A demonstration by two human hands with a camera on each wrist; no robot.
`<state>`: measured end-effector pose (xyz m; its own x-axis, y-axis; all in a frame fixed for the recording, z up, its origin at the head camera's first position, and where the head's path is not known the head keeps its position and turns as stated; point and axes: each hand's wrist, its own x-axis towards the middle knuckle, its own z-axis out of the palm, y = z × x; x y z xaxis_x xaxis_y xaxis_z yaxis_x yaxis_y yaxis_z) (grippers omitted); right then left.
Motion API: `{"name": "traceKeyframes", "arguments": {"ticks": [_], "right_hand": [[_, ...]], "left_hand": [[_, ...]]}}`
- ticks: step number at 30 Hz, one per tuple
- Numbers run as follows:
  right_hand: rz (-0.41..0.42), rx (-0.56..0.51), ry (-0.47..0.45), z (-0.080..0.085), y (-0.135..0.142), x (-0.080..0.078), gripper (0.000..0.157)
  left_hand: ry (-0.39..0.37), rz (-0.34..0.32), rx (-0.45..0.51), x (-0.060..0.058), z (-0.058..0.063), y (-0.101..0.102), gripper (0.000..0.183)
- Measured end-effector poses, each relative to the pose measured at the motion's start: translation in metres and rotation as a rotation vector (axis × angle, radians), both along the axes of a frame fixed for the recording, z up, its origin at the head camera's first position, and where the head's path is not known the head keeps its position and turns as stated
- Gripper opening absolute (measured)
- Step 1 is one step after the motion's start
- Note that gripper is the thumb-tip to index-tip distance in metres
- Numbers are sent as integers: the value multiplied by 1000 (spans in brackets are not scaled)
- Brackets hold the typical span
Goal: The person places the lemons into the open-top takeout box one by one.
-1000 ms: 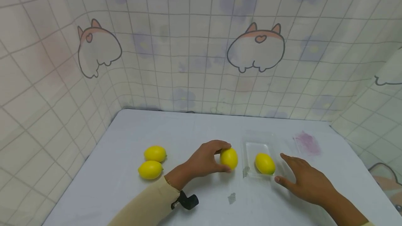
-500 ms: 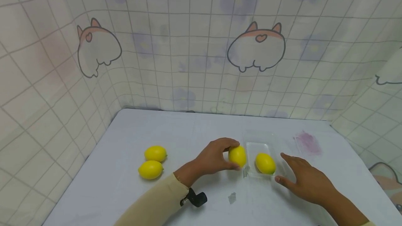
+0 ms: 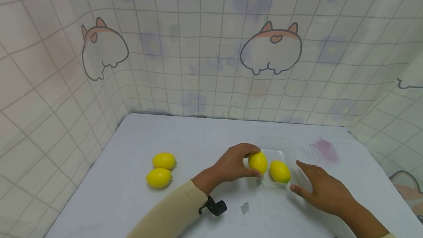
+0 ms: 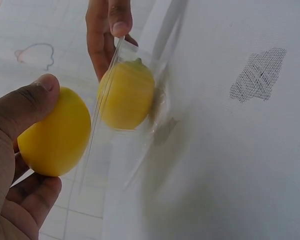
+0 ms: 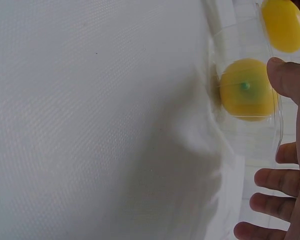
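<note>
My left hand point(image 3: 236, 162) grips a yellow lemon point(image 3: 257, 163) between thumb and fingers, over the left side of a clear plastic container point(image 3: 274, 152). In the left wrist view, the gripped lemon point(image 4: 57, 134) is just above the container's rim. A second lemon point(image 3: 279, 172) lies inside the container, its green tip showing through the wall in the right wrist view. My right hand point(image 3: 325, 188) is at the container's right side with fingers spread. Its thumb point(image 5: 287, 77) lies at the rim. Two more lemons, one behind point(image 3: 164, 161) and one in front point(image 3: 159, 178), lie at the left.
A white-covered table point(image 3: 191, 131) bears it all, with a grey patch point(image 3: 244, 208) in front of the container and a pink smudge point(image 3: 324, 150) at the right. A tile-patterned curtain point(image 3: 185, 47) surrounds the back and sides. A black wrist device point(image 3: 215, 207) juts below the left sleeve.
My left hand has carried its lemon rightward, from left of the container to over its left side. The right hand and the other lemons stay nearly where they were.
</note>
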<state>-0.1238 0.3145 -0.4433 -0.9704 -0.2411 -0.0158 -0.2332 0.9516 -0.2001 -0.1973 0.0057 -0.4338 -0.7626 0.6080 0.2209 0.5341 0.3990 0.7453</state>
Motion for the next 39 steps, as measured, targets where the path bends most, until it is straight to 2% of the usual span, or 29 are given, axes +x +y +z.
{"name": "traceKeyframes", "arguments": {"ticks": [12,22,32,39], "right_hand": [[-1,-14,12,0,2,2,96],[-3,-11,9,-3,3,1,96],[12,-19,19,-1,2,3,93],[11,-15,12,0,0,2,93]], "left_hand": [[67,-24,-50,-2,1,19,67],[119,-12,-170,-2,1,32,65],[110,-25,-220,0,-8,41,64],[102,12,-234,1,-11,42,65]]}}
